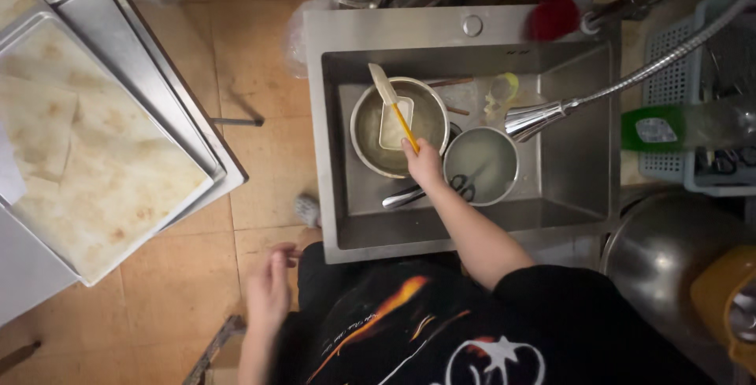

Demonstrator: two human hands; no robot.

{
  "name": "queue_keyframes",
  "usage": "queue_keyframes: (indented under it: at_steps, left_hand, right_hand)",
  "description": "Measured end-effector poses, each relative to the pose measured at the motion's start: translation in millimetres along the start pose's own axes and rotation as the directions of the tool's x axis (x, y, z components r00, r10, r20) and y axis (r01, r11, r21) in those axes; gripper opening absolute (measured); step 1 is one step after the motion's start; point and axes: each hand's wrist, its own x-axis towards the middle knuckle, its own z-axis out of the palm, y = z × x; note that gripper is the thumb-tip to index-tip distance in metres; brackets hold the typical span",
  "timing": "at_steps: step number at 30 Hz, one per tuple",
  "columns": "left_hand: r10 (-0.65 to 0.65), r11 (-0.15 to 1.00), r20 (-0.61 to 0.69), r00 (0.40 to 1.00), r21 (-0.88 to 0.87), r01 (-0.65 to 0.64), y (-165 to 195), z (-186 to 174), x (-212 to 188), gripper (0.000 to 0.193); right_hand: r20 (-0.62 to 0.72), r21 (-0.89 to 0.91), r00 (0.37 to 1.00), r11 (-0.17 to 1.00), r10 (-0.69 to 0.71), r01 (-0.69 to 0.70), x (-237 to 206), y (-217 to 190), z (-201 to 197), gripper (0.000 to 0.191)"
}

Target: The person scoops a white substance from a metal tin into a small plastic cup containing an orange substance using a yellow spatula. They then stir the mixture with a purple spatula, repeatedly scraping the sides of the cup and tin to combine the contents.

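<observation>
My right hand (425, 163) reaches into a steel sink (567, 188) and grips the yellow handle of a scraper (392, 113) with a pale blade. The blade rests inside a round metal pan (364, 129) holding murky water. Just right of the hand sits a smaller metal pot (482, 164) with cloudy water and dark scissors in it. A metal handle (402, 197) lies under my wrist. My left hand (269, 286) hangs by my side over the tiled floor, fingers apart, holding nothing.
A flexible spray faucet (543, 117) points into the sink. Flatbread sheets lie on metal trays (150, 78) on the left. A plastic basket (693, 78), a green bottle (657, 127), a big steel pot (669, 251) and a red scrubber (554, 16) stand right.
</observation>
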Motion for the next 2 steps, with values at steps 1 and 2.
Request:
queue_keyframes:
  at_steps: [1, 2]
  left_hand:
    - [0.019, 1.000, 0.028, 0.999, 0.016, -0.019, 5, 14, -3, 0.036]
    - [0.038, 0.999, 0.059, 0.998, 0.034, -0.040, 10, 29, -7, 0.036]
  right_hand:
    - [0.042, 0.037, 0.999, 0.999, 0.019, -0.020, -2, 8, -4, 0.046]
    - [0.022, 0.061, 0.992, 0.991, -0.122, 0.120, -5, 15, -8, 0.051]
